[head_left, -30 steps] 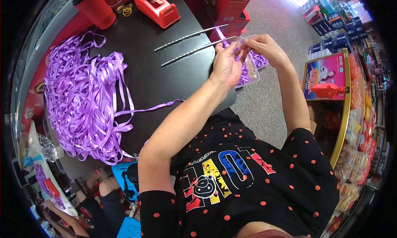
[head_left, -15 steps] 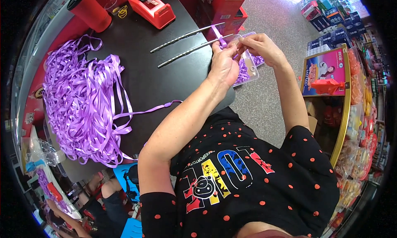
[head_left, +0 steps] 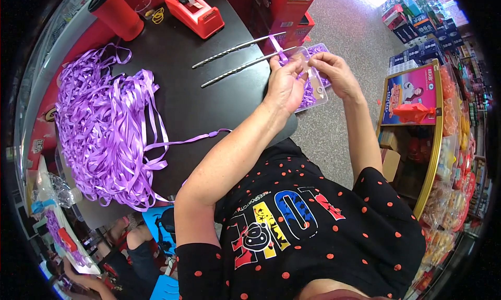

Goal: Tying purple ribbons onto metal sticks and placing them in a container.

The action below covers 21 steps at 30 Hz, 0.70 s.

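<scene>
Two thin metal rods with twisted ends stick out over the far right edge of the dark table, and a short purple ribbon loop point(head_left: 276, 43) spans them. At the near rod point(head_left: 237, 72), my left hand point(head_left: 284, 86) has its thumb and fingers closed on the lower part of the ribbon. My right hand point(head_left: 339, 76) is just to its right, thumb and forefinger pinched together; whatever is between them is too small to make out. Under both hands, a clear plastic box point(head_left: 319, 97) holds small purple pieces. A big heap of purple ribbons point(head_left: 109, 138) lies on the table's left side.
A red tape dispenser point(head_left: 195, 13) and a red cup point(head_left: 117, 13) stand at the table's far side, near a yellow rubber band point(head_left: 156, 15). Red boxes point(head_left: 287, 10) rise beyond the rods. A gold-framed display case point(head_left: 438, 138) is at right. Another person sits at lower left.
My right hand has drawn a little to the right and down, away from my left fingers. My left hand stays at the ribbon by the rods.
</scene>
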Tool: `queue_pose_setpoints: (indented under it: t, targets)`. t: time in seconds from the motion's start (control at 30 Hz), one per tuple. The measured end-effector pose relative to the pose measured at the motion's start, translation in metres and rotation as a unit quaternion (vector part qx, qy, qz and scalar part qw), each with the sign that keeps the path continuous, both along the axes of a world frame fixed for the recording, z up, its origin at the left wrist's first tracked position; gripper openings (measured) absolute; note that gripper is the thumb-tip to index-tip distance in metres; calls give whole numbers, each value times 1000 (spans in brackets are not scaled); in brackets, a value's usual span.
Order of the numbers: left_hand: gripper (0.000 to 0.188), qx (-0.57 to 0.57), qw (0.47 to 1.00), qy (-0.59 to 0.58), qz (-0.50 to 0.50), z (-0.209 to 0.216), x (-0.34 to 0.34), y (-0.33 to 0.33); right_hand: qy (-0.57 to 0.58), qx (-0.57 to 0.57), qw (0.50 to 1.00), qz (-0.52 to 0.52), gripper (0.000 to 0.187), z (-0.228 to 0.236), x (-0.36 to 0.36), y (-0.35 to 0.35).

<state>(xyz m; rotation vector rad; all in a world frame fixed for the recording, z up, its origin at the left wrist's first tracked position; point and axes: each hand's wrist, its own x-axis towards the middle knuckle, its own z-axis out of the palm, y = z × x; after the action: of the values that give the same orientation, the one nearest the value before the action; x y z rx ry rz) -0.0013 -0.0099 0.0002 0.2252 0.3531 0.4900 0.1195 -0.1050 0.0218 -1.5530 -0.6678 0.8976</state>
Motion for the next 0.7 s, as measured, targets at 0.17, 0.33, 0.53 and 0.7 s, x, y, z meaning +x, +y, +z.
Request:
queue_pose_setpoints:
  t: [0.17, 0.33, 0.53, 0.7]
  targets:
    - [42, -7, 1000, -6, -11, -4, -1, 1, -102, -10, 985, 139, 16, 43, 24, 34]
    - [47, -8, 1000, -7, -13, 4, -4, -1, -139, -107, 943, 281, 23, 52, 27, 88]
    - [49, -9, 999, -29, -13, 6, -6, -1, -179, -178, 915, 314, 28, 39, 38, 107]
    - [49, -8, 1000, -14, -5, 6, -6, -2, -203, -174, 910, 316, 27, 35, 38, 108]
